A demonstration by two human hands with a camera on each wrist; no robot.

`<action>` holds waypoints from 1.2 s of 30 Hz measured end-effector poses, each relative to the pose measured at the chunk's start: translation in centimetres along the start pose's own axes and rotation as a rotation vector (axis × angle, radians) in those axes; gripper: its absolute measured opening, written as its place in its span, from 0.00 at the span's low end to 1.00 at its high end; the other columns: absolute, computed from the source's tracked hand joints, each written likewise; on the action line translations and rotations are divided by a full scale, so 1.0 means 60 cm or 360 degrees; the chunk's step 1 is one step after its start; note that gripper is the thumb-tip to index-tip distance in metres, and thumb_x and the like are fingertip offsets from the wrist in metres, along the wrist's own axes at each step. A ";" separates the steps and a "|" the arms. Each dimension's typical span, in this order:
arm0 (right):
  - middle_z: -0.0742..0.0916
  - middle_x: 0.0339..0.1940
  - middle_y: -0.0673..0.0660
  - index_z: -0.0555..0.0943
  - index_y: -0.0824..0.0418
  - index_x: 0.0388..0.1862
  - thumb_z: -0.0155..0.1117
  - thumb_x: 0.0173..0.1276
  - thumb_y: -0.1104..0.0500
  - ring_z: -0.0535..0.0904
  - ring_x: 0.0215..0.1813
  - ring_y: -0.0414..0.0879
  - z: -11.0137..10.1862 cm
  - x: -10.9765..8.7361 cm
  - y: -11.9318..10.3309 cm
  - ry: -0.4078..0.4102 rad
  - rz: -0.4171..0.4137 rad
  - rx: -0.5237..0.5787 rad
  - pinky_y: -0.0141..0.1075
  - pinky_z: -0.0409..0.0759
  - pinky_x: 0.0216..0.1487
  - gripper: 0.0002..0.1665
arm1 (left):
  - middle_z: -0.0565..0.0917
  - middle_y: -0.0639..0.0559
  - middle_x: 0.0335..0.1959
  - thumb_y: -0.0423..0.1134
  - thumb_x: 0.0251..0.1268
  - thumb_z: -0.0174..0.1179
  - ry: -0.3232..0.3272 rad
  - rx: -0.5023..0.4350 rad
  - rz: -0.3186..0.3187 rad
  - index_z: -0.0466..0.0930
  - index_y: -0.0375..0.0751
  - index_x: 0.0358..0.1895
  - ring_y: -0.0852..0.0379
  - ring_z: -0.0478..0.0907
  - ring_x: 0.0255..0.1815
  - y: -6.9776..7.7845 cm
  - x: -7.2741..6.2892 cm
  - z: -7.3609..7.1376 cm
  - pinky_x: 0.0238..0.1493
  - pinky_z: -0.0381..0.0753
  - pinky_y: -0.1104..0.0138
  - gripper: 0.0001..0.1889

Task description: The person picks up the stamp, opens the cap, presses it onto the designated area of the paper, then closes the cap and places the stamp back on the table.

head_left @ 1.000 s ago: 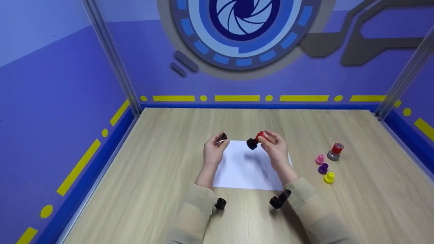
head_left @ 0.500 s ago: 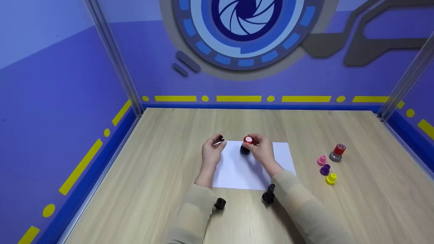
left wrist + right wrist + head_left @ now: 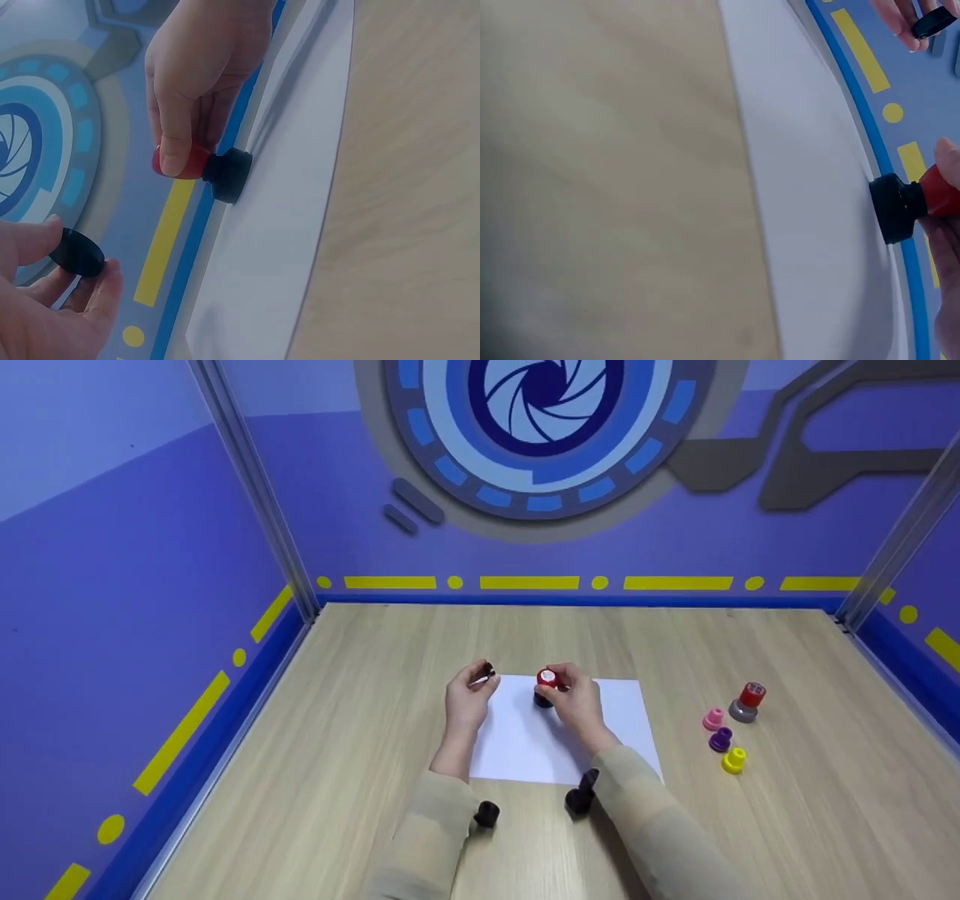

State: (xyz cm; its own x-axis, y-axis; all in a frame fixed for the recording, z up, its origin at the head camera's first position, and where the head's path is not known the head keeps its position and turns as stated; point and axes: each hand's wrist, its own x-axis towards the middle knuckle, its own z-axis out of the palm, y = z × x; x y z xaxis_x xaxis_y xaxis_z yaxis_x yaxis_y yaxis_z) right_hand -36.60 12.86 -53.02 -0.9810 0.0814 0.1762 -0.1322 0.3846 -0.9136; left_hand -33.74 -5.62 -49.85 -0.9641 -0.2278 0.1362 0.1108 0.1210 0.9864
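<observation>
The work in hand looks like stamping: the fingers (image 3: pixel 177 135) of the right hand (image 3: pixel 577 706) pinch the red-handled stamp (image 3: pixel 547 679), its chunky black foot (image 3: pixel 231 178) apparently on the white paper (image 3: pixel 521 746). Next, I'd judge, wants a steady press, then a straight lift. The left hand (image 3: pixel 466 703) has its fingers curled part-open round a dark, disc-like cap (image 3: pixel 79 253). Glossy handle, wood-grained bench (image 3: pixel 352 750)

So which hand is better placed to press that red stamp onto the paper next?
The right hand, most likely: it grips the stamp by its red top, black end towards the paper. The left hand is off by the paper's left edge, holding a black cap.
</observation>
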 end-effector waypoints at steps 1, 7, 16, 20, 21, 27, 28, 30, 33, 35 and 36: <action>0.89 0.57 0.66 0.82 0.65 0.57 0.77 0.62 0.65 0.84 0.62 0.57 0.001 0.000 0.002 0.0004 -0.0002 0.0008 0.50 0.82 0.67 0.24 | 0.84 0.32 0.60 0.28 0.69 0.65 -0.0002 -0.0003 0.0004 0.77 0.27 0.65 0.40 0.84 0.59 0.000 0.000 0.000 0.60 0.86 0.60 0.22; 0.90 0.55 0.66 0.82 0.67 0.56 0.77 0.61 0.66 0.86 0.60 0.56 0.006 -0.005 0.008 0.0042 -0.0048 0.0037 0.49 0.83 0.65 0.24 | 0.84 0.31 0.59 0.27 0.68 0.65 -0.0008 -0.0044 0.0023 0.77 0.25 0.63 0.38 0.84 0.58 -0.005 0.000 -0.001 0.60 0.86 0.59 0.22; 0.89 0.57 0.66 0.81 0.66 0.57 0.76 0.63 0.65 0.84 0.63 0.57 0.007 -0.007 0.006 0.0014 -0.0015 0.0044 0.50 0.81 0.68 0.24 | 0.84 0.30 0.59 0.27 0.68 0.65 0.0008 -0.0013 0.0048 0.78 0.24 0.62 0.37 0.84 0.58 -0.008 0.000 -0.004 0.60 0.86 0.58 0.21; 0.88 0.59 0.66 0.81 0.66 0.58 0.76 0.64 0.65 0.84 0.65 0.57 0.004 -0.004 0.003 -0.0003 0.0001 0.0058 0.50 0.80 0.69 0.24 | 0.84 0.30 0.58 0.27 0.67 0.65 0.0006 -0.0028 0.0043 0.78 0.23 0.62 0.37 0.84 0.58 -0.006 0.001 -0.004 0.60 0.86 0.58 0.21; 0.88 0.59 0.66 0.81 0.66 0.58 0.76 0.64 0.65 0.83 0.65 0.57 0.004 -0.003 0.002 -0.0003 0.0004 0.0056 0.50 0.80 0.69 0.24 | 0.84 0.30 0.58 0.27 0.67 0.65 0.0006 -0.0028 0.0049 0.78 0.23 0.62 0.37 0.84 0.58 -0.005 0.002 -0.004 0.60 0.86 0.58 0.21; 0.88 0.59 0.66 0.80 0.64 0.58 0.76 0.64 0.63 0.84 0.65 0.57 0.000 -0.003 0.002 -0.0038 0.0033 0.0047 0.50 0.80 0.69 0.25 | 0.84 0.30 0.58 0.27 0.68 0.65 -0.0005 -0.0031 0.0034 0.78 0.24 0.63 0.37 0.84 0.57 -0.006 0.003 -0.003 0.60 0.86 0.59 0.21; 0.88 0.59 0.66 0.80 0.64 0.59 0.76 0.64 0.63 0.83 0.65 0.57 -0.001 -0.003 0.002 -0.0050 0.0042 0.0039 0.50 0.80 0.69 0.25 | 0.84 0.30 0.59 0.27 0.68 0.65 -0.0004 -0.0028 0.0026 0.78 0.24 0.63 0.37 0.84 0.58 -0.006 0.003 -0.003 0.60 0.86 0.59 0.21; 0.88 0.59 0.65 0.80 0.64 0.58 0.76 0.65 0.62 0.83 0.65 0.57 -0.002 -0.003 0.001 -0.0067 0.0058 0.0027 0.50 0.79 0.70 0.24 | 0.84 0.30 0.59 0.27 0.68 0.65 -0.0001 -0.0024 0.0017 0.78 0.24 0.63 0.38 0.84 0.58 -0.007 0.003 -0.003 0.60 0.86 0.59 0.22; 0.89 0.57 0.65 0.80 0.64 0.57 0.76 0.64 0.62 0.84 0.64 0.56 -0.003 -0.002 0.000 -0.0069 0.0051 0.0001 0.50 0.80 0.70 0.23 | 0.84 0.31 0.59 0.27 0.68 0.65 -0.0007 -0.0036 0.0014 0.77 0.24 0.63 0.38 0.84 0.57 -0.007 0.002 -0.002 0.60 0.86 0.59 0.22; 0.90 0.56 0.65 0.80 0.64 0.56 0.77 0.64 0.62 0.85 0.63 0.56 -0.004 -0.003 0.002 -0.0052 0.0022 -0.0017 0.50 0.81 0.68 0.23 | 0.84 0.30 0.59 0.27 0.68 0.65 -0.0020 -0.0058 0.0012 0.77 0.24 0.64 0.38 0.84 0.58 -0.006 0.001 -0.002 0.60 0.86 0.60 0.22; 0.90 0.55 0.66 0.81 0.64 0.55 0.77 0.63 0.62 0.85 0.62 0.56 -0.005 -0.004 0.003 -0.0040 0.0004 -0.0027 0.50 0.81 0.68 0.23 | 0.84 0.30 0.59 0.27 0.68 0.65 -0.0027 -0.0068 0.0014 0.77 0.24 0.64 0.38 0.84 0.58 -0.006 0.001 -0.001 0.60 0.86 0.60 0.22</action>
State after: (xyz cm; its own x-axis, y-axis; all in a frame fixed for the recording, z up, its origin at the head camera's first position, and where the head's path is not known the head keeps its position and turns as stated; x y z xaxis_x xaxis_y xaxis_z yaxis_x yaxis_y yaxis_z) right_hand -36.36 13.16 -53.11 -0.9846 0.0593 0.1645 -0.1276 0.3998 -0.9077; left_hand -33.81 -5.75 -50.20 -0.9670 -0.2106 0.1437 0.1291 0.0814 0.9883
